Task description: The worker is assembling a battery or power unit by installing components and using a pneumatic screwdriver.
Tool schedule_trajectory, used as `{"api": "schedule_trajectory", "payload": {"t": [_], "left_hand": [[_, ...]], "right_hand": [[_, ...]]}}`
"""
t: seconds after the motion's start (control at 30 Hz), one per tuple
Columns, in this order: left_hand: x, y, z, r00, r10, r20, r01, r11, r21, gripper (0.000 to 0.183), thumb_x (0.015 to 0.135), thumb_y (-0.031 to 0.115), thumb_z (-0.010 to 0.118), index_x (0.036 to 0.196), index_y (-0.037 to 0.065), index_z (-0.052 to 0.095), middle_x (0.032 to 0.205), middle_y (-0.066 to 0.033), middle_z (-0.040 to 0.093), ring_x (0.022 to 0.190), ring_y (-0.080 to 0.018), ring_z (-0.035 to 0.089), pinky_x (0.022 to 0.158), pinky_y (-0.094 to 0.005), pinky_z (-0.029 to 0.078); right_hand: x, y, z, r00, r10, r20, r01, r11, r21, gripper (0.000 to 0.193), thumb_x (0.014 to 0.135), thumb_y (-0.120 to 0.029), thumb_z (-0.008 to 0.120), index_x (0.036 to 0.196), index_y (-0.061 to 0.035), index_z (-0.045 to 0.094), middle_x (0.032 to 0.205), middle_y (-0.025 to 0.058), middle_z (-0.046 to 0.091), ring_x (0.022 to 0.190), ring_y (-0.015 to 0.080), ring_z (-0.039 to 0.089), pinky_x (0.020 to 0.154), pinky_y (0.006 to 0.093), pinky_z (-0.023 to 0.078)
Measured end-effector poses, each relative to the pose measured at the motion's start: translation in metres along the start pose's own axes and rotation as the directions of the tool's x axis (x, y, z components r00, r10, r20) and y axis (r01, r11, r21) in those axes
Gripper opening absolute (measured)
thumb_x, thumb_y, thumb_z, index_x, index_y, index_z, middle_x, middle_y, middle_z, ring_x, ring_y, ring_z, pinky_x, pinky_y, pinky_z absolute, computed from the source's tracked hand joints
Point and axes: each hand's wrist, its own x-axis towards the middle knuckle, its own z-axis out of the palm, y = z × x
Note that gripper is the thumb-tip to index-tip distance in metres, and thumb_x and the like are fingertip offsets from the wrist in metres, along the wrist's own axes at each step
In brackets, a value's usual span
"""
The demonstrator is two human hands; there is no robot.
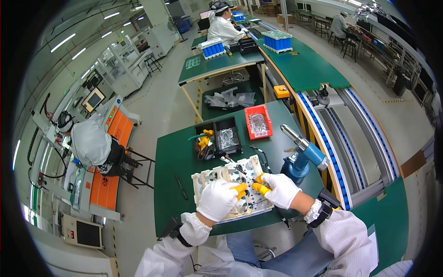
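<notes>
A cream-white plastic frame [198, 182] full of holes lies on the green table in front of me, with dark wires or small dark parts on it. My left hand [218, 199], in a white glove with yellow fingertip covers, bends over the frame's middle with its fingertips pressed together. Close beside it, my right hand [280, 190], gloved the same way, pinches over the frame's right half. Small dark bits show at the fingertips of both hands, too small to name. Right of the frame stands a blue and silver rivet gun [302, 154].
Behind the frame are a red bin [261, 135] of small metal pieces, a black bin [229, 149] with similar pieces, and yellow-handled tools [205, 139]. A black pen-like tool [181, 187] lies left. A roller conveyor [332, 152] runs along the right. Co-workers are farther off.
</notes>
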Motion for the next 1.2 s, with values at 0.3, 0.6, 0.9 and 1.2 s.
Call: {"api": "schedule_trajectory", "payload": {"t": [0.3,0.6,0.9,1.2], "left_hand": [[0.010,-0.013,-0.027,0.929,0.367,-0.053,-0.355,0.921,0.159,0.028,0.069,0.016,0.072,0.097,0.015,0.074,0.094,0.0026,0.070,0.078,-0.0182,0.063,0.061,-0.0322,0.047],[-0.003,-0.017,-0.022,0.991,0.109,-0.076,-0.120,0.980,-0.156,0.029,0.074,0.010,0.076,0.103,0.011,0.074,0.092,-0.0061,0.070,0.077,-0.0255,0.064,0.065,-0.0361,0.051],[-0.010,-0.022,-0.017,0.994,0.099,-0.048,-0.107,0.975,-0.196,0.025,0.078,0.013,0.077,0.101,0.007,0.072,0.085,-0.0116,0.070,0.075,-0.0296,0.066,0.068,-0.0348,0.055],[-0.020,-0.006,-0.012,0.704,-0.463,0.538,0.663,0.158,-0.732,0.031,0.099,0.023,0.054,0.106,-0.004,0.067,0.075,-0.0002,0.064,0.060,-0.0062,0.053,0.055,-0.0217,0.044]], "right_hand": [[0.014,-0.010,0.007,0.946,-0.318,-0.065,0.323,0.943,0.082,0.018,0.091,-0.015,0.062,0.104,-0.0049,0.066,0.090,0.0138,0.066,0.086,0.0260,0.064,0.076,0.0341,0.051],[0.021,-0.014,0.014,0.962,-0.161,0.220,-0.031,0.737,0.676,0.016,0.095,-0.006,0.061,0.108,-0.0015,0.068,0.089,0.0025,0.067,0.079,0.0088,0.057,0.073,0.0245,0.048],[0.020,-0.018,0.005,0.946,-0.313,0.086,0.258,0.887,0.383,0.009,0.090,-0.011,0.066,0.093,-0.0033,0.070,0.081,0.0095,0.063,0.076,0.0246,0.057,0.072,0.0329,0.048],[0.020,-0.022,-0.004,0.778,-0.624,-0.082,0.600,0.775,-0.199,0.013,0.082,-0.015,0.070,0.092,-0.0075,0.071,0.081,0.0107,0.061,0.081,0.0307,0.057,0.072,0.0407,0.048]]}}
